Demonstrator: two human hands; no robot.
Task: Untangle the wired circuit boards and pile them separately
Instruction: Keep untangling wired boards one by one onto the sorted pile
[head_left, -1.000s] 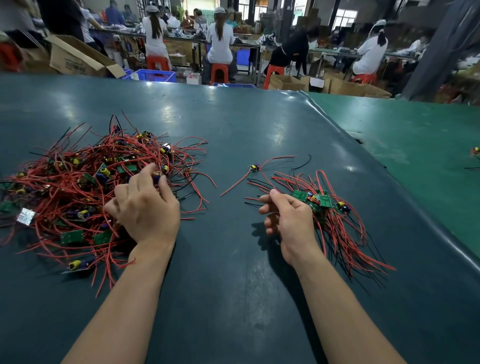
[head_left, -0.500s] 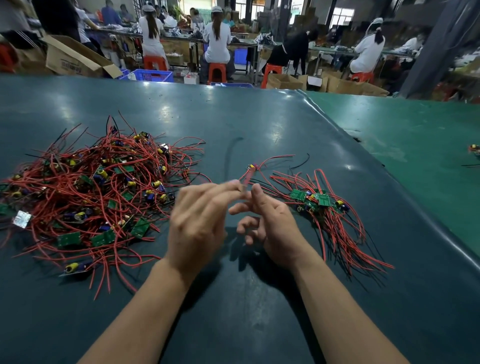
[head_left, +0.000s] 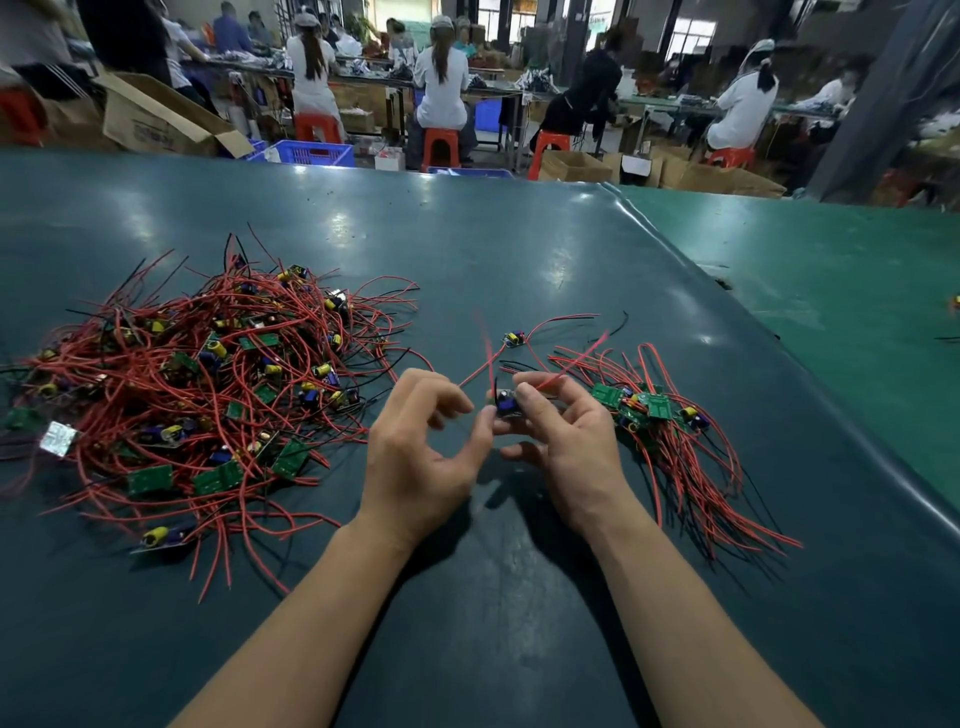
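Note:
A big tangled heap of green circuit boards (head_left: 208, 374) with red and black wires lies on the left of the dark green table. A smaller separate pile of boards (head_left: 649, 410) lies on the right, its wires trailing toward me. Between them, above the table, my right hand (head_left: 566, 441) pinches one small circuit board (head_left: 506, 404) carrying a blue capacitor. My left hand (head_left: 415, 457) has curled fingers; its thumb and fingertips meet the board's left end and a red wire. A lone board (head_left: 514, 339) lies just beyond the hands.
A raised seam (head_left: 691, 270) runs diagonally on the right, with a lighter green table (head_left: 831, 291) past it. A silvery part (head_left: 57, 439) sits at the heap's left edge. Beyond the far edge are a cardboard box (head_left: 150, 124), stools and seated workers.
My left hand left the big heap and came to the middle with a board. My right hand moved off the small pile and now pinches that board; its wires swing, blurred.

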